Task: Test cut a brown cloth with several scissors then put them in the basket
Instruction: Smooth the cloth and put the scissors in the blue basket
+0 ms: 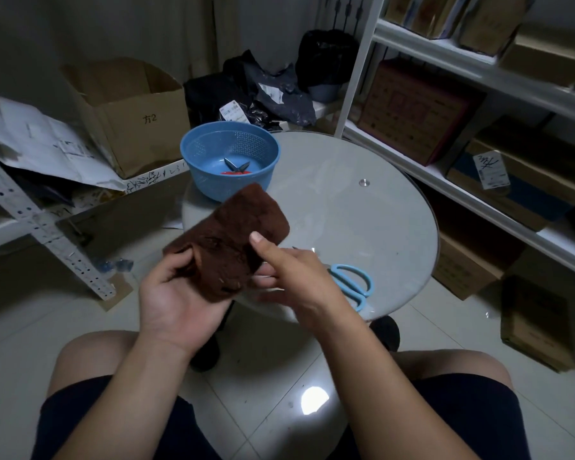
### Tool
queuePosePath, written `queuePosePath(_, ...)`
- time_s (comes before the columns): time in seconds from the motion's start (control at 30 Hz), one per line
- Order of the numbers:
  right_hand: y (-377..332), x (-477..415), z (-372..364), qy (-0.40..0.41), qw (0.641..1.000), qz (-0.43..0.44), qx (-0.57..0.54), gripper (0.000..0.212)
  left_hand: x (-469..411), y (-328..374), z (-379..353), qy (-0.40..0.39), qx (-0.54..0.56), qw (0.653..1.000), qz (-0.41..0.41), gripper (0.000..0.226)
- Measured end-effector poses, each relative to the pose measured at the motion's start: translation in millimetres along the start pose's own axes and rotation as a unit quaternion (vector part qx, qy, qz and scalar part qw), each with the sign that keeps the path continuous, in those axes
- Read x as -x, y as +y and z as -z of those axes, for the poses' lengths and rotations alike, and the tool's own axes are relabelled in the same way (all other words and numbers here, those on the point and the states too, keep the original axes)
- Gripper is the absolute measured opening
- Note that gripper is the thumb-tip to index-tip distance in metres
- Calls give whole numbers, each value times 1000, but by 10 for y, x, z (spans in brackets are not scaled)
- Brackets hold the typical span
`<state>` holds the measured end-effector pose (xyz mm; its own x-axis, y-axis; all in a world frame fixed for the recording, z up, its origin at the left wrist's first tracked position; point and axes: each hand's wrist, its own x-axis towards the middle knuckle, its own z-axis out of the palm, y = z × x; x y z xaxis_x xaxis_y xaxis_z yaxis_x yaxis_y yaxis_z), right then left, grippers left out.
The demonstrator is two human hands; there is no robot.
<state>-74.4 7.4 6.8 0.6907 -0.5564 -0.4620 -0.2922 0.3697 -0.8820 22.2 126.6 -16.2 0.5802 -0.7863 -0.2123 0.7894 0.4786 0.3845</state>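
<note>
Cloth [233, 227] is gripped by left hand [176, 293] and pinched by right hand [296, 277], blue scissors [360, 301] are half hidden behind the latter on table [362, 207], basket [210, 185] is set beyond.

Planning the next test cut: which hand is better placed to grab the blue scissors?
Probably the right hand: the blue scissors lie just beside it, while the left hand grips the brown cloth.

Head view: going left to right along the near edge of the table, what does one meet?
left hand → cloth → right hand → blue scissors
</note>
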Motion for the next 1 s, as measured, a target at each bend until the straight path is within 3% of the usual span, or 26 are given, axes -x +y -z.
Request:
queuePosePath(0.07,-22,-5,-61,-18,990,-17,-141,16,19,-58,28,-11,-11,1000,13,61)
queuePosePath(0.13,-29,-34,-49,12,984,-10,-178,18,29,-38,125,-29,-25,999,29,68)
queuePosePath(0.2,12,-114,21,41,987,9,-156,26,28,19,262,-10,-35,998,45,71)
queuePosePath(0.27,51,-180,85,61,988,23,-143,29,-2,50,397,40,-59,996,46,55)
queuePosePath(0.33,71,-229,129,63,988,24,-135,35,-61,52,453,90,-158,983,24,37)
queuePosePath(0.4,80,-246,139,36,989,13,-144,42,-124,30,427,115,-304,946,3,26)
queuePosePath(0.53,100,-316,88,-7,985,8,-173,40,-229,29,272,29,-427,901,70,56)
queuePosePath(0.57,108,-359,82,2,988,20,-153,36,-256,39,253,10,-440,895,75,62)
queuePosePath(0.63,101,-440,88,51,996,50,-50,32,-334,55,201,37,-474,879,35,53)
queuePosePath(0.7,100,-515,161,139,985,66,78,38,-502,118,190,99,-549,829,-39,38)
queuePosePath(0.8,132,-529,368,232,948,86,198,34,-761,310,250,141,-726,667,-88,33)
queuePosePath(0.9,228,-508,538,244,921,94,288,35,-775,429,358,170,-817,544,-84,40)
queuePosePath(0.97,270,-496,622,252,892,103,361,38,-674,524,438,214,-841,486,-100,41)
queuePosePath(1.0,283,-490,655,259,876,107,392,39,-624,594,488,233,-842,475,-104,41)
